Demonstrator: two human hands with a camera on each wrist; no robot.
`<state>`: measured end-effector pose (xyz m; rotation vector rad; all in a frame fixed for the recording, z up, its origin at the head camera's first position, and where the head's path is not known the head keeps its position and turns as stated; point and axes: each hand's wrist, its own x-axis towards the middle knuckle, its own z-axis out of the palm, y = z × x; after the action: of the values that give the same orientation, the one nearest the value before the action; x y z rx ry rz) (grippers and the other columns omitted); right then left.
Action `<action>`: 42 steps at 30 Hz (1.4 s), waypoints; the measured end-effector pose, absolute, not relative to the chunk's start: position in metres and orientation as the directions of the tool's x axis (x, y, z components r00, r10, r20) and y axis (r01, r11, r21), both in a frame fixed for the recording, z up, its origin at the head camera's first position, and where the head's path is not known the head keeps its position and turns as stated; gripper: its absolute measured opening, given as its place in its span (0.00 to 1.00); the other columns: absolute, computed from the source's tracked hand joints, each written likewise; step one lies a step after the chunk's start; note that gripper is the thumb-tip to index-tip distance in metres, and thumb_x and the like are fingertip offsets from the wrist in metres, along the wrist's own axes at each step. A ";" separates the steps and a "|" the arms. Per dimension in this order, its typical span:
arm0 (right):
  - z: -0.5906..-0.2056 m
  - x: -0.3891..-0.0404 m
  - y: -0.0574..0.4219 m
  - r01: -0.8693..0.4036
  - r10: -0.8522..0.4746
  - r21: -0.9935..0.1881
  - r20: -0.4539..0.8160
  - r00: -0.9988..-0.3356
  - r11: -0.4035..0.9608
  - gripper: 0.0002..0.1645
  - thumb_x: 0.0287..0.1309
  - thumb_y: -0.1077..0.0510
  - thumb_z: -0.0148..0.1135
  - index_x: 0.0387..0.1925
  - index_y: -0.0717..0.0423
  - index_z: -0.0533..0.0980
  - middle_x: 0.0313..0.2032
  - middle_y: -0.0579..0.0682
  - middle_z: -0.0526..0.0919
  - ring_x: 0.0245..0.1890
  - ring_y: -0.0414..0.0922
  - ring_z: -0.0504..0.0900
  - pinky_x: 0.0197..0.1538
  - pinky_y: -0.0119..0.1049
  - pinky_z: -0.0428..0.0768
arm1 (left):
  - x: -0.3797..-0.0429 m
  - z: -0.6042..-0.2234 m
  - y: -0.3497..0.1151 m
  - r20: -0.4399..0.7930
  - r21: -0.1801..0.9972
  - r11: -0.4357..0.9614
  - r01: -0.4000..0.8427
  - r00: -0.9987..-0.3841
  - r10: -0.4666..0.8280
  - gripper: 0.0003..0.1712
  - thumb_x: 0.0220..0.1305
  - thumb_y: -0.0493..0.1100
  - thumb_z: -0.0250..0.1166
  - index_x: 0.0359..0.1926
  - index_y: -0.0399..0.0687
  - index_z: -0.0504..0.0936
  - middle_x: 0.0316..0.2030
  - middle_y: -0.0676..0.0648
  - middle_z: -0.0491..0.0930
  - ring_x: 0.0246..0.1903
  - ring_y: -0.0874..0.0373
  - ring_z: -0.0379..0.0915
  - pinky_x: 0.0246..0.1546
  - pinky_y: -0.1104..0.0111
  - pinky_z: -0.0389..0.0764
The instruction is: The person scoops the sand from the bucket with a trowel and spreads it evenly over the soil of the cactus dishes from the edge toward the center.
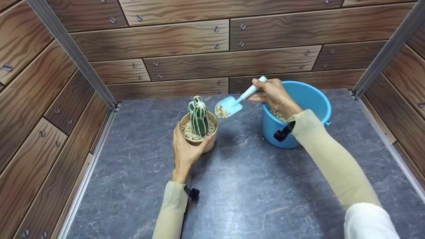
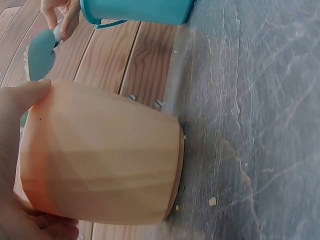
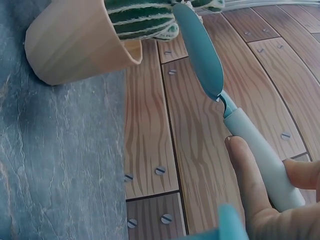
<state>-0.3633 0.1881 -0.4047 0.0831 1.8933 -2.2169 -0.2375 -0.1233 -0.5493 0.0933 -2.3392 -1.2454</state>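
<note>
My left hand (image 1: 187, 146) grips a tan plant pot (image 2: 105, 155) around its near side, thumb and fingers at the rim. A striped green cactus (image 1: 200, 119) stands upright in the pot amid pale gravel (image 1: 189, 132). In the right hand (image 1: 274, 94) I hold a small light-blue trowel (image 1: 231, 105) by its pale handle (image 3: 265, 155). Some gravel lies on the trowel's blade, which hangs in the air just right of the cactus. Beneath the right wrist stands a blue bucket (image 1: 307, 96), with more gravel inside, partly hidden by the arm.
Dark marbled tabletop (image 1: 139, 172) lies under everything, with a few stray gravel bits (image 2: 212, 201) near the pot. Wood-patterned panels (image 1: 186, 39) close off the back and both sides. Metal rails (image 1: 89, 172) run along the table's side edges.
</note>
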 end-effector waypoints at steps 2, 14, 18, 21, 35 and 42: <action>-0.405 -0.363 0.185 0.209 -0.132 -0.968 -0.191 -0.973 -0.140 0.18 0.79 0.53 0.60 0.53 0.67 0.71 0.46 0.60 0.80 0.37 0.55 0.94 0.50 0.42 0.91 | -0.238 -0.549 -0.125 0.380 0.793 0.587 0.161 -0.885 -0.270 0.76 0.41 0.68 0.85 0.81 0.35 0.57 0.74 0.34 0.68 0.72 0.38 0.69 0.75 0.46 0.70; -0.407 -0.359 0.171 0.196 -0.150 -0.978 -0.184 -0.971 -0.066 0.28 0.80 0.51 0.59 0.64 0.71 0.69 0.52 0.64 0.76 0.37 0.52 0.94 0.51 0.42 0.91 | -0.239 -0.547 -0.133 0.366 0.781 0.601 0.168 -0.904 -0.222 0.75 0.43 0.68 0.84 0.82 0.36 0.57 0.73 0.35 0.69 0.72 0.38 0.69 0.75 0.48 0.71; -0.407 -0.358 0.170 0.186 -0.161 -0.982 -0.177 -0.971 -0.038 0.32 0.80 0.51 0.58 0.69 0.73 0.66 0.53 0.64 0.76 0.38 0.51 0.94 0.53 0.42 0.90 | -0.239 -0.548 -0.135 0.383 0.778 0.598 0.192 -0.900 -0.210 0.74 0.43 0.67 0.84 0.81 0.36 0.58 0.73 0.34 0.70 0.72 0.38 0.69 0.76 0.48 0.70; -0.407 -0.358 0.169 0.185 -0.159 -0.982 -0.178 -0.971 -0.027 0.31 0.80 0.51 0.58 0.68 0.72 0.66 0.52 0.65 0.76 0.38 0.51 0.94 0.52 0.42 0.90 | -0.239 -0.548 -0.135 0.395 0.775 0.597 0.207 -0.896 -0.202 0.73 0.44 0.67 0.84 0.81 0.36 0.59 0.72 0.34 0.70 0.72 0.37 0.69 0.75 0.47 0.70; -0.406 -0.361 0.163 0.206 -0.150 -0.978 -0.204 -0.967 0.000 0.31 0.80 0.52 0.58 0.69 0.72 0.64 0.52 0.67 0.78 0.38 0.52 0.94 0.50 0.41 0.91 | -0.240 -0.549 -0.137 0.406 0.773 0.593 0.225 -0.893 -0.191 0.73 0.43 0.68 0.84 0.81 0.36 0.59 0.72 0.34 0.70 0.71 0.37 0.70 0.75 0.46 0.71; -0.406 -0.361 0.159 0.188 -0.152 -0.982 -0.190 -0.970 0.033 0.29 0.80 0.52 0.59 0.65 0.72 0.66 0.50 0.67 0.79 0.38 0.53 0.94 0.49 0.42 0.91 | -0.240 -0.549 -0.138 0.397 0.779 0.586 0.222 -0.898 -0.189 0.75 0.43 0.68 0.84 0.81 0.35 0.57 0.74 0.32 0.69 0.71 0.35 0.70 0.75 0.46 0.70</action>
<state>-0.3611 0.1585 -0.4063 0.0365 2.0672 -2.0287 -0.2397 -0.1381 -0.5487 -0.0263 -2.3754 -1.2544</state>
